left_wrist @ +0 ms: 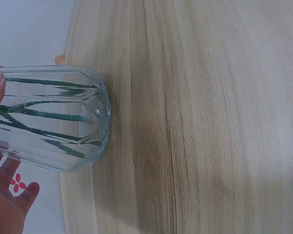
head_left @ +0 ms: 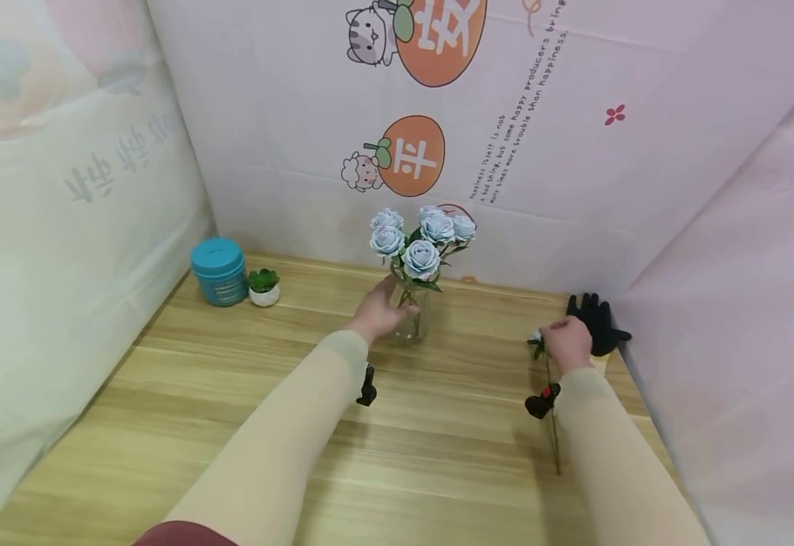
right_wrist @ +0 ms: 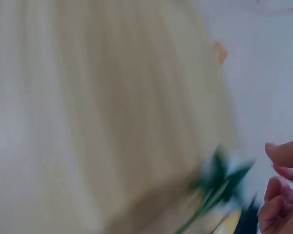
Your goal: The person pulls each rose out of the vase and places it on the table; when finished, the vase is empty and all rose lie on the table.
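Where the right grip (head_left: pixel 569 345) curls, a rose (head_left: pixel 538 341) lies — just beside.

Wood-grain tabletop (right_wrist: pixel 102 87), blurred, across the left and centre, bordered at right by a pale backdrop (right_wrist: pixel 263 92) with an orange mark (right_wrist: pixel 221 52). Lower right: a flower (right_wrist: pixel 219 179), its green leaves out of focus, its stem (right_wrist: pixel 203 207) slanting to the bottom edge. Right margin: the right hand (right_wrist: pixel 283 209), fingers bent, near the leaves. Bottom right: a black object (right_wrist: pixel 249 219) beside a yellow patch (right_wrist: pixel 232 222).
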{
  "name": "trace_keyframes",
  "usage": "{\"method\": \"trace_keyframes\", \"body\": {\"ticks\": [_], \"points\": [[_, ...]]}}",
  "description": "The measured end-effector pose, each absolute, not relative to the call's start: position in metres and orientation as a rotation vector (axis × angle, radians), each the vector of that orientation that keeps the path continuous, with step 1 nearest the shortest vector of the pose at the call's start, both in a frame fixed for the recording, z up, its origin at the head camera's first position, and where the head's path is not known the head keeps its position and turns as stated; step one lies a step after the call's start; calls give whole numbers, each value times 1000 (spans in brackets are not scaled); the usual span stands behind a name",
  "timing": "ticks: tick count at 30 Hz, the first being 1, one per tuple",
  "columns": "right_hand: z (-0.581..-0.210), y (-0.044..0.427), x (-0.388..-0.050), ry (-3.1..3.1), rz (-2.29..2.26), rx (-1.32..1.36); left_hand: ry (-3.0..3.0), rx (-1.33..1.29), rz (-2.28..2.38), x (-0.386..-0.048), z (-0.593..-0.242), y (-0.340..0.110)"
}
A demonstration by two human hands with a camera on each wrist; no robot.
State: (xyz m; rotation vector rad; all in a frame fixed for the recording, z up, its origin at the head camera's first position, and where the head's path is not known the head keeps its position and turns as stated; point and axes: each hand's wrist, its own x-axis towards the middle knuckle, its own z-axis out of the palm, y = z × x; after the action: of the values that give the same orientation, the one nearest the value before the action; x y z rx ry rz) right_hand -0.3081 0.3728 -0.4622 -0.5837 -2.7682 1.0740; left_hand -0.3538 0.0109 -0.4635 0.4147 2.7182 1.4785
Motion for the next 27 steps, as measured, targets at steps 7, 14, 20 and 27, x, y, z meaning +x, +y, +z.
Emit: {"method": "trace_keyframes", "body": {"ticks": [7,14,20,27], "points": [[-402,287,-334,-2659,1425,-175,2703,404,1524,-355,-465,10],[-374,203,-329,-2661,1457,277,2708,446,1541,-357,-465,10],[-383,168,-325,-2590,1471,296,2725,484,1551,-361,-472,9],[-390,153,-325,-2379,1616,126,2723,471,1539,-360,-470,11]]}}
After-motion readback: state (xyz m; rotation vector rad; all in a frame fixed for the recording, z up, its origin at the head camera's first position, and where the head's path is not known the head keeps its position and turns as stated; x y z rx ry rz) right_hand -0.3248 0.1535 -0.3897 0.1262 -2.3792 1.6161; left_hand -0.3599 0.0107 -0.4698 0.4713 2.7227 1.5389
